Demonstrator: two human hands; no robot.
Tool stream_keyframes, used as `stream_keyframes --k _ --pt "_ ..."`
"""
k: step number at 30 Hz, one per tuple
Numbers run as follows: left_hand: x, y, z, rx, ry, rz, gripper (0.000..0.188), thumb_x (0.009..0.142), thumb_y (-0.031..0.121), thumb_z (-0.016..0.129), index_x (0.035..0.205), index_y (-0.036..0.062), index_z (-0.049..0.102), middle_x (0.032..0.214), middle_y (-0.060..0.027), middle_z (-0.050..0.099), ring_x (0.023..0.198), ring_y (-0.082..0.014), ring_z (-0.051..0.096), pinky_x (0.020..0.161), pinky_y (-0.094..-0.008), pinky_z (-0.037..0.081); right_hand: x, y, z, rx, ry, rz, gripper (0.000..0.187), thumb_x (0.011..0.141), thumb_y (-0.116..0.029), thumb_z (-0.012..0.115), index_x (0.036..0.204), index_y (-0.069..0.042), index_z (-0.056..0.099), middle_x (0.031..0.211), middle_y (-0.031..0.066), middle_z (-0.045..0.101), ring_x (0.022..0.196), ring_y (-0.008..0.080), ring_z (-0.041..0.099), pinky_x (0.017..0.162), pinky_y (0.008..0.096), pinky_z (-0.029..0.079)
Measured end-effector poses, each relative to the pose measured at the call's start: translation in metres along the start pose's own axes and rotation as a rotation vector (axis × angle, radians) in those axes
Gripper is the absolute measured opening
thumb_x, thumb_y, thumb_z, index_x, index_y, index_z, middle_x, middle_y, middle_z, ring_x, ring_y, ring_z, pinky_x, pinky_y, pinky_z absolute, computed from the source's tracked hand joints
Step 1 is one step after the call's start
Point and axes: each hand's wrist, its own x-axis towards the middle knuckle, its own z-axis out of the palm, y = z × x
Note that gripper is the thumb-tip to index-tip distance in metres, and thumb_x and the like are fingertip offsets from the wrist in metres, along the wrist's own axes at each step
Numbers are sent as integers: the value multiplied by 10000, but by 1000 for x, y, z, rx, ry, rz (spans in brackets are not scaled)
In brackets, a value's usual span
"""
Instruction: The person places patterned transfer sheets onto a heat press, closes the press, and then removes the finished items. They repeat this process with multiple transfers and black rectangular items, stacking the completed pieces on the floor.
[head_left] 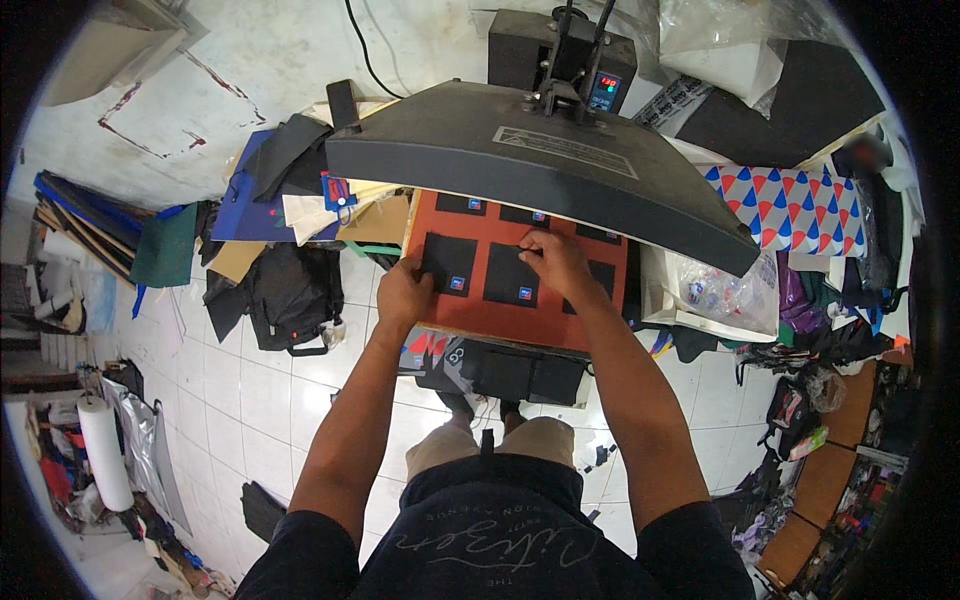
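A heat press has its dark upper plate [520, 170] raised and tilted above an orange-red pad [463, 318]. Several black fabric squares lie on the pad in rows, each with a small blue and red emblem near a lower corner. My right hand [556, 264] reaches over the pad, its fingers pinched at the top edge of the middle front black square [508, 277]. At the pad's left edge is my left hand [405, 292], fingers curled, beside the left front black square [450, 262]. Whatever it grips is hidden.
Behind the plate stands the press's control box [605, 92] with a lit display. A phone [342, 104] rests at the plate's left end. Left lies a black backpack [292, 295]; right, a white tray [722, 295] holds plastic bags. Black pieces [520, 373] sit below the pad.
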Motion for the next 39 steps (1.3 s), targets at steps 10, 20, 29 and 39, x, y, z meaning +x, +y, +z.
stream_keyframes --k 10,20,29,39 --pt "-2 -17 10 -31 167 170 298 755 168 705 1007 41 609 937 -167 617 906 -349 586 804 -429 472 -38 0 -32 -179 303 74 262 786 -242 718 981 -85 641 1068 133 624 976 330 601 834 453 480" --pt "-72 -45 -8 -119 204 212 275 830 107 664 1087 39 595 964 -110 570 813 -210 585 640 -301 490 -106 43 -60 -296 323 445 471 704 -452 761 919 -56 624 859 138 668 833 341 650 713 436 501" --pt "-201 -119 6 -18 126 -68 272 816 133 658 1054 14 603 966 -156 585 861 -287 577 745 -376 478 -106 51 -49 -182 328 527 445 699 -436 764 901 -68 617 888 129 666 893 334 642 744 437 497" --pt "-331 -229 28 113 107 -296 311 744 206 687 966 -2 622 854 -183 629 822 -346 597 740 -446 477 -99 47 -48 -132 279 465 428 741 -382 750 976 -72 573 914 123 655 900 319 640 754 440 497"
